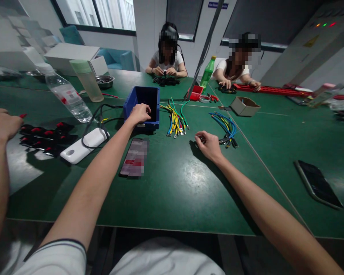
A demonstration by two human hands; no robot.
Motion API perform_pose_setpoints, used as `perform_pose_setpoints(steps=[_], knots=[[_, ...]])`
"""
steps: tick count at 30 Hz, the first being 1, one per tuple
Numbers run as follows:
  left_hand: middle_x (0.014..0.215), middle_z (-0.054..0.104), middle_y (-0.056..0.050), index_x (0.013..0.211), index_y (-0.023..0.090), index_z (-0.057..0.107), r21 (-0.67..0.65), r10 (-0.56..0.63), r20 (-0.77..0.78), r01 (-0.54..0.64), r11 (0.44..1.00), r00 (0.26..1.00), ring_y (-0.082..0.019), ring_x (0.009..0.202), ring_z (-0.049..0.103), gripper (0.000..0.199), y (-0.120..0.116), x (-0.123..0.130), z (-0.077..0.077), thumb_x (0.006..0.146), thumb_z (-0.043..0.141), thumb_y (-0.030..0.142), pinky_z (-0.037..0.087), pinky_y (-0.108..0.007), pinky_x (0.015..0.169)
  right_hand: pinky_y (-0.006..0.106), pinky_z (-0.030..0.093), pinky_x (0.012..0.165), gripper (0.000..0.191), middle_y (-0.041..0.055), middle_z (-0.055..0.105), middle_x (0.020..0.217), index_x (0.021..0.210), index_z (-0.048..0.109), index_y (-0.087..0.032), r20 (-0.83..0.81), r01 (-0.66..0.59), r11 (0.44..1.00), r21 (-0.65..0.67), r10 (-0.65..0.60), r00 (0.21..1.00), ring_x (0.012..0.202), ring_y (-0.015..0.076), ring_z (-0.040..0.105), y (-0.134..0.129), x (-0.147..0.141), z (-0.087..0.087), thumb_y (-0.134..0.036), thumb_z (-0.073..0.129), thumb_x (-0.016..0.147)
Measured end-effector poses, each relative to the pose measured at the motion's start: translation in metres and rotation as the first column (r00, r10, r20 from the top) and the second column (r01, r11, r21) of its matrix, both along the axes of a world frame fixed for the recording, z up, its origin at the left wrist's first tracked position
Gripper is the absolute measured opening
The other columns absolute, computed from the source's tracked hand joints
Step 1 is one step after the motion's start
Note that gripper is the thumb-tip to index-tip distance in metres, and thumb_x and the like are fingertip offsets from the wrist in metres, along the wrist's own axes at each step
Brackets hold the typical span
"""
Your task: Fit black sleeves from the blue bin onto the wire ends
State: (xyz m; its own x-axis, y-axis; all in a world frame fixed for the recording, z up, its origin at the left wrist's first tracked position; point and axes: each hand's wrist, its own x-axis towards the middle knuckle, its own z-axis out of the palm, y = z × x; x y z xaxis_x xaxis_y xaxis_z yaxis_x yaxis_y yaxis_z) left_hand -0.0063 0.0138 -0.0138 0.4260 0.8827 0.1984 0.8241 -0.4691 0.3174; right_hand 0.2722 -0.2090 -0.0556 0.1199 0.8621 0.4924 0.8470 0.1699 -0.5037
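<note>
My left hand (140, 114) is over the near side of a dark blue plastic bin (129, 105), fingers curled inward. Anything between its fingertips is too small to make out, and the bin's contents are hidden in shadow. My right hand (208, 144) hovers low over the table with fingers bent together, and I cannot see what, if anything, is in them. Just beyond it lies a bundle of blue and yellow cables (229, 126). Between the bin and that bundle is a heap of yellow, green and blue wires (176, 120) with ring terminals.
A phone (134, 158), a white power bank (84, 145) with a black cable, and a water bottle (70, 95) lie or stand leftward. Another person's hand (2, 122) is by black-and-red parts (46, 135). Right are a cardboard box (244, 107) and another phone (318, 183). Two people sit opposite.
</note>
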Motion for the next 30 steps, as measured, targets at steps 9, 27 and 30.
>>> perform_pose_setpoints(steps=[9, 27, 30], knots=[[0.103, 0.068, -0.008, 0.101, 0.017, 0.07, 0.084, -0.035, 0.029, 0.032, 0.996, 0.999, -0.025, 0.099, 0.061, 0.038, 0.002, -0.001, -0.002, 0.063, 0.067, 0.02, 0.047, -0.032, 0.088, 0.027, 0.04, 0.061, 0.025, 0.0056, 0.069, 0.072, 0.092, 0.066, -0.018, 0.203, 0.129, 0.99, -0.049, -0.116, 0.972, 0.062, 0.0182, 0.062, 0.01, -0.011, -0.005, -0.035, 0.048, 0.086], [0.076, 0.07, -0.01, 0.08, 0.016, 0.074, -0.068, -0.173, 0.119, 0.182, 0.981, 0.978, -0.019, 0.075, 0.064, 0.029, -0.007, -0.004, -0.002, 0.083, 0.05, 0.03, 0.046, -0.027, 0.074, 0.028, 0.035, 0.059, 0.045, 0.0104, 0.067, 0.072, 0.076, 0.066, -0.015, 0.322, 0.241, 0.923, -0.3, -0.14, 0.936, 0.064, 0.0183, 0.057, 0.099, -0.05, 0.015, -0.042, 0.034, 0.094], [0.078, 0.071, -0.01, 0.084, 0.014, 0.074, -0.066, -0.191, 0.156, 0.203, 0.977, 0.969, -0.019, 0.076, 0.064, 0.032, -0.005, -0.004, -0.002, 0.087, 0.047, 0.031, 0.046, -0.028, 0.076, 0.027, 0.031, 0.055, 0.044, 0.0061, 0.06, 0.06, 0.07, 0.065, -0.014, 0.201, 0.222, 0.959, -0.175, -0.186, 0.962, 0.055, 0.0155, 0.05, 0.078, -0.022, 0.028, -0.044, 0.04, 0.09]])
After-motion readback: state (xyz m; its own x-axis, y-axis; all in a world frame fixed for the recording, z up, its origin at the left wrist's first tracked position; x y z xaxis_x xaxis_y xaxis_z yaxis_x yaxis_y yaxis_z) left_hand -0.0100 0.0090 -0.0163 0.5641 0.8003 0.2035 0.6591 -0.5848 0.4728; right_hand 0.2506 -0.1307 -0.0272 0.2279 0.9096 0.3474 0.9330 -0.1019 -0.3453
